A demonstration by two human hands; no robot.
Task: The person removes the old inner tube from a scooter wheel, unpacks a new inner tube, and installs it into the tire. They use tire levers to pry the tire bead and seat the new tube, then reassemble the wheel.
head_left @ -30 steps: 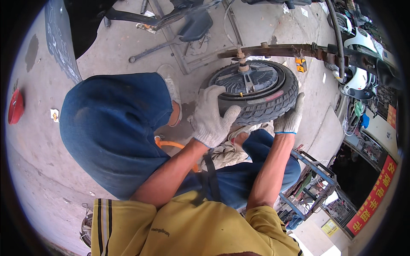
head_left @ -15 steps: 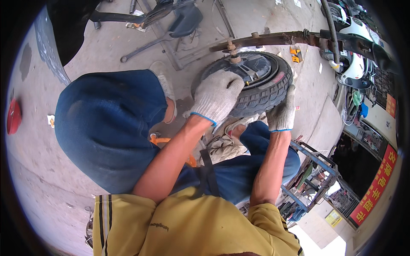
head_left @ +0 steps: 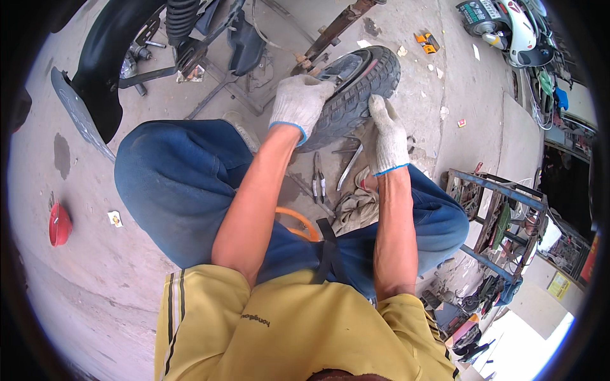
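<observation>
A wheel with a black, knobbly tyre (head_left: 340, 113) stands tilted between my knees, its hub and axle end toward the far left. My left hand (head_left: 298, 105), in a white knit glove with a blue cuff, is closed at the hub side near the axle, its fingertips partly hidden. Against the tread on the right, my gloved right hand (head_left: 389, 134) grips the tyre, with some fingers out of sight. A rusty metal bar (head_left: 340, 28) reaches the axle from beyond. Below the tyre, pliers (head_left: 319, 178) and a curved metal tool (head_left: 349, 167) lie on the floor.
A crumpled rag (head_left: 356, 213) and an orange ring-shaped thing (head_left: 302, 222) lie between my legs. Black vehicle parts (head_left: 101, 76) rise at the left. A red bowl (head_left: 60, 225) sits farther left, a blue metal rack (head_left: 502, 187) at right, a white scooter (head_left: 522, 32) far right.
The wheel now stands more upright, its hub face turned away to the left. Both hands have shifted left with it. The view has swung, uncovering the pliers and curved tool.
</observation>
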